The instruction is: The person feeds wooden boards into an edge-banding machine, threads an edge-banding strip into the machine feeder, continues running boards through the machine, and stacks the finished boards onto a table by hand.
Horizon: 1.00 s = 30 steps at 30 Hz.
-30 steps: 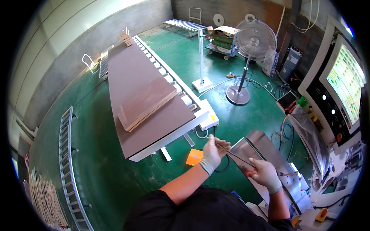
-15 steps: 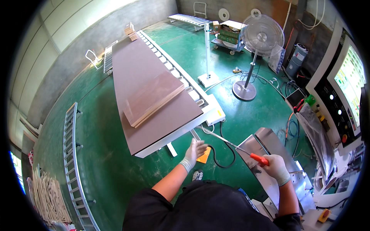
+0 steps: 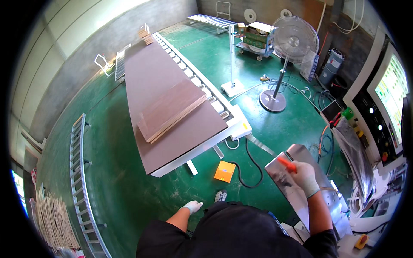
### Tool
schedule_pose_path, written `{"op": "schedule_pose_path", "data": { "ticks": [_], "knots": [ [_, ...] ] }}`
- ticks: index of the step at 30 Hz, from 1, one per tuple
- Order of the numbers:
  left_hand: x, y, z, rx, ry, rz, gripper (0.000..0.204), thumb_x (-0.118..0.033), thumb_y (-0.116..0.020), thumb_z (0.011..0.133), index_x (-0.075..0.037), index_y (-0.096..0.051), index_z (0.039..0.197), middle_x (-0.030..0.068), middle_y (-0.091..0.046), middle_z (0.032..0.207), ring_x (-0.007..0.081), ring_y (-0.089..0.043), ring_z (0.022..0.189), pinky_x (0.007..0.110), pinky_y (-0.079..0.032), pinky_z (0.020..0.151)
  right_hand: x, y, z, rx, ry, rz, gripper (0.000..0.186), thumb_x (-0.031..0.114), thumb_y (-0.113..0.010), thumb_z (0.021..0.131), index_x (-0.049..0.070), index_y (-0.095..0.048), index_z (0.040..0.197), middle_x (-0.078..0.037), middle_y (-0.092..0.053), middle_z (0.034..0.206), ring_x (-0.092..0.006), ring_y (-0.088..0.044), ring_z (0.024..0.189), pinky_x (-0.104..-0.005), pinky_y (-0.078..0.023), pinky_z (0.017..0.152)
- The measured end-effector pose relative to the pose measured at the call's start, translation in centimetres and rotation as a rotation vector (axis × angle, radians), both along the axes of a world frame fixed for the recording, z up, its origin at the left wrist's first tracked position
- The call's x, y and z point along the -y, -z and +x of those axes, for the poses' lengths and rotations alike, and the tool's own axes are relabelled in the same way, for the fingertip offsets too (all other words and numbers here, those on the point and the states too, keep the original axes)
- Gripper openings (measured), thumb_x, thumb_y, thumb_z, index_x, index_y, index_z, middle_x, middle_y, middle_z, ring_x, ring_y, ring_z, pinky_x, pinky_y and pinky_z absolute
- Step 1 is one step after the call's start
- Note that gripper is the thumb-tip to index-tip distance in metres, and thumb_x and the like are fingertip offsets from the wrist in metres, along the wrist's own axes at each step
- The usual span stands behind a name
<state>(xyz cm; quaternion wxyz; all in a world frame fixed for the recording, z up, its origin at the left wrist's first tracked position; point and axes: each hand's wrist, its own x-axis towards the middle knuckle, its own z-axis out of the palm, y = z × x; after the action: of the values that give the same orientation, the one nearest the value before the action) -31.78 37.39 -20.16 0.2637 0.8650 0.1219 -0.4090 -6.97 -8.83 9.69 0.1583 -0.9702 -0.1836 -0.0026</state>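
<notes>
My right hand [image 3: 306, 178], in a pale work glove, is closed round the orange-red handle [image 3: 287, 164] of a tool. A blurred, pale strip [image 3: 260, 144], in line with the handle, looks like its long thin metal shaft. The hand is above a shiny sheet-metal machine cover [image 3: 282, 176]. My left hand [image 3: 193, 207], gloved too, is low and close to my body, its fingers curled together with nothing visible in them. Ahead, a brown board stack [image 3: 172, 109] lies on a long brown panel [image 3: 150, 73], which rests on a roller conveyor [image 3: 234, 122].
An orange box [image 3: 224, 171] with a black cable [image 3: 258, 174] lies on the green floor. At the right stands a control panel with a lit screen [image 3: 392, 88]. A pedestal fan [image 3: 294, 41] is farther off, and a roller frame [image 3: 78, 172] stands at the left.
My left hand has dropped back toward my body from beside the conveyor end, and its spread fingers have curled. My right hand has moved slightly up and left, swinging the tool.
</notes>
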Motion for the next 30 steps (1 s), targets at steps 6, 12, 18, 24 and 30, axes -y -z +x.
{"op": "schedule_pose_path", "data": {
  "ticks": [6, 12, 18, 24, 30],
  "knots": [
    [1.7, -1.6, 5.0, 0.174, -0.148, -0.081, 0.058, -0.048, -0.042, 0.102, 0.003, -0.065, 0.118, 0.026, -0.065, 0.121, 0.0409, -0.06, 0.116, 0.045, -0.046, 0.102, -3.3, -3.0, -0.2, -0.141, -0.272, -0.072, 0.012, 0.025, -0.068, 0.081, 0.015, -0.069, 0.087, -0.013, -0.069, 0.078, -0.0341, -0.067, 0.076, -0.0482, -0.051, 0.068],
    [3.6, -5.2, 8.3, 0.238, -0.26, -0.144, 0.057, -0.049, -0.042, 0.101, 0.001, -0.065, 0.119, 0.0272, -0.064, 0.122, 0.0417, -0.059, 0.118, 0.044, -0.045, 0.102, -3.5, -0.5, 2.1, -0.073, 0.021, 0.122, 0.017, 0.031, -0.067, 0.086, 0.015, -0.069, 0.092, -0.013, -0.069, 0.078, -0.0354, -0.067, 0.077, -0.0488, -0.051, 0.068],
    [2.3, -2.3, 5.6, 0.099, -0.158, -0.098, 0.059, -0.049, -0.04, 0.102, 0.001, -0.066, 0.12, 0.023, -0.062, 0.129, 0.0395, -0.056, 0.122, 0.044, -0.043, 0.105, -3.7, -1.1, 3.5, 0.072, 0.102, 0.192, 0.023, 0.034, -0.068, 0.088, 0.011, -0.067, 0.092, -0.015, -0.068, 0.079, -0.0381, -0.066, 0.078, -0.0489, -0.05, 0.068],
    [0.2, 0.6, 3.1, -0.007, -0.115, -0.015, 0.061, -0.05, -0.043, 0.1, 0.004, -0.065, 0.118, 0.0266, -0.063, 0.125, 0.0395, -0.06, 0.118, 0.045, -0.046, 0.102, -4.1, -2.1, 1.8, 0.076, 0.081, 0.223, 0.023, 0.034, -0.068, 0.089, 0.011, -0.069, 0.092, -0.015, -0.068, 0.078, -0.0382, -0.066, 0.076, -0.0489, -0.049, 0.067],
    [1.1, -0.9, 4.5, 0.107, -0.156, -0.082, 0.06, -0.049, -0.044, 0.099, 0.005, -0.064, 0.116, 0.0275, -0.065, 0.119, 0.0411, -0.061, 0.115, 0.045, -0.047, 0.098, -2.3, -1.9, 0.4, 0.1, 0.048, 0.221, 0.017, 0.027, -0.071, 0.082, 0.013, -0.07, 0.089, -0.013, -0.067, 0.077, -0.0353, -0.065, 0.077, -0.0462, -0.05, 0.068]
  ]
}}
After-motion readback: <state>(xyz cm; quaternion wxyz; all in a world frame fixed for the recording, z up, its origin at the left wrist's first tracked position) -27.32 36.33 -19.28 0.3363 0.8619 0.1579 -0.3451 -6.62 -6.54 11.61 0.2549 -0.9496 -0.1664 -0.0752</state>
